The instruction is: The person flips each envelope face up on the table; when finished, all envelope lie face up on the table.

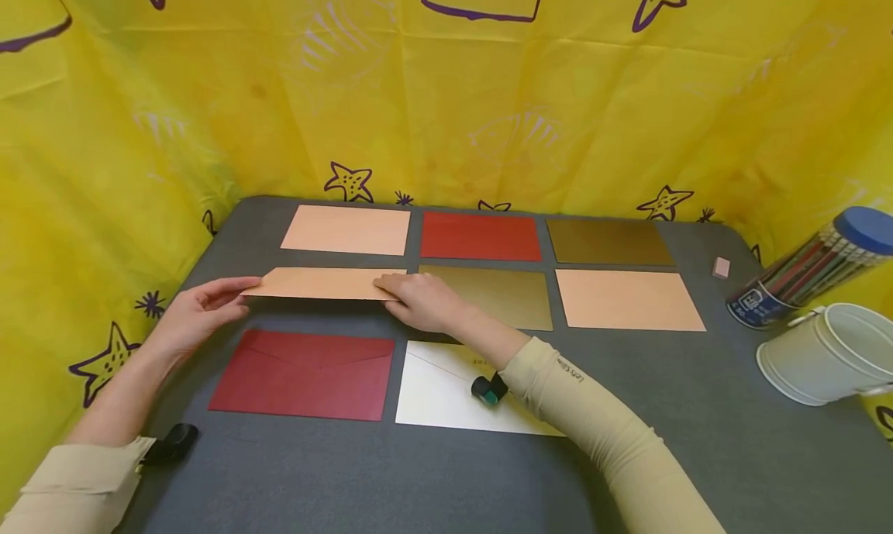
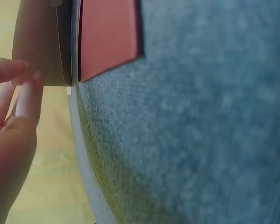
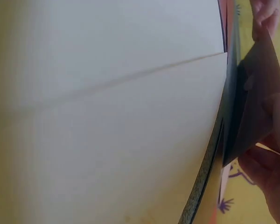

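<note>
Both hands hold a light orange envelope (image 1: 317, 284) just above the table, tilted so it looks narrow in the head view. My left hand (image 1: 198, 313) pinches its left corner between thumb and fingers. At the right end my right hand (image 1: 425, 301) grips it, fingers on top and thumb beneath. The right wrist view shows the envelope's shaded side (image 3: 256, 98) between the two hands. Closer to me lie a dark red envelope (image 1: 303, 375) and a white envelope (image 1: 439, 383), flap creases showing; the right forearm partly covers the white one.
A peach piece (image 1: 346, 229), a red one (image 1: 480, 236) and a brown one (image 1: 610, 242) form the back row. Gold (image 1: 512, 298) and peach (image 1: 628, 300) rectangles lie right of the hands. Beyond stand an eraser (image 1: 722, 267), a pencil tub (image 1: 760, 304) and a pale bucket (image 1: 802, 356).
</note>
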### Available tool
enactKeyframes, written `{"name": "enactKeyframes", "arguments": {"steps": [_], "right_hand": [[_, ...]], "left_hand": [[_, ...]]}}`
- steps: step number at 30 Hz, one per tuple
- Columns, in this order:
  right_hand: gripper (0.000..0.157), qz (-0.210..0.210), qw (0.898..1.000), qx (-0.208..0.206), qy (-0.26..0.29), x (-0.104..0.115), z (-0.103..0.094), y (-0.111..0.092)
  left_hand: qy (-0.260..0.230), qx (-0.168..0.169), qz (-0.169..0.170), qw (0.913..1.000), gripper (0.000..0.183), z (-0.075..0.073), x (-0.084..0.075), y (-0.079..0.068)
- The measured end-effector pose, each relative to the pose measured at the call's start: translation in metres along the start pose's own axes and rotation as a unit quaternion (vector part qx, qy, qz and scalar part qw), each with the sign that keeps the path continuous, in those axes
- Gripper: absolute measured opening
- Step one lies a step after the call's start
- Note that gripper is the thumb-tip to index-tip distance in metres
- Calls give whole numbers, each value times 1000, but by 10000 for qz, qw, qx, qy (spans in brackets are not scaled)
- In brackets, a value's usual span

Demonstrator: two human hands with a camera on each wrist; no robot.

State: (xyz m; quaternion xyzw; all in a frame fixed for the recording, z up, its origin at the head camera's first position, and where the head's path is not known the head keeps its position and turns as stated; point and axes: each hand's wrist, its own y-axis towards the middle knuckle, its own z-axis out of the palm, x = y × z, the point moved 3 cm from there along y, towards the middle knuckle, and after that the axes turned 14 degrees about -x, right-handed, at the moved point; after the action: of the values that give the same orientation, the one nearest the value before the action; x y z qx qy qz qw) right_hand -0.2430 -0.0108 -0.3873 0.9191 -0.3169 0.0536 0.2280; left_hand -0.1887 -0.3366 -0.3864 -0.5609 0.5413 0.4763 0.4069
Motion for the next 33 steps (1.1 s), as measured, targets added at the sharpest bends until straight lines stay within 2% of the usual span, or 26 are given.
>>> {"name": "enactKeyframes", "arguments": {"steps": [3,7,12,15,19,22,25,27,30,33], "right_hand": [[34,-67,9994,-270,205,-2,-3,0],[30,69,9970,-562,520,-3,-7,-1],[25,244,9892,-1065,979,-3,-11,-2],[20,404,9777,-1429,1482,-3,-13,-3],[9,935,9497,-1815,2373,-3,-15,-6],[22,1492,9255,-1932,2898,-4,-15,-8],[29,2030,8974,-1907,3421,-6,-16,-9],[25,2383,8772,-1866,3727,-6,-16,-10],[19,2864,8446,-1781,4158,-6,-14,-12],[22,3297,8102,-1695,4541,-4,-11,-14]], "left_hand": [[545,-322,-20,9980,33,0,0,2],[873,-739,115,9934,31,1,-4,2],[908,-1173,294,9885,31,2,-10,2],[467,-1288,367,9899,30,3,-14,2],[-287,-1396,392,9890,28,7,-18,3],[-769,-1434,415,9858,22,11,-21,3],[-1207,-1287,352,9837,17,15,-23,3],[-1369,-1097,220,9842,18,19,-24,3],[-1365,-763,-17,9877,22,24,-23,2],[-1345,-551,-169,9892,23,29,-21,1]]}}
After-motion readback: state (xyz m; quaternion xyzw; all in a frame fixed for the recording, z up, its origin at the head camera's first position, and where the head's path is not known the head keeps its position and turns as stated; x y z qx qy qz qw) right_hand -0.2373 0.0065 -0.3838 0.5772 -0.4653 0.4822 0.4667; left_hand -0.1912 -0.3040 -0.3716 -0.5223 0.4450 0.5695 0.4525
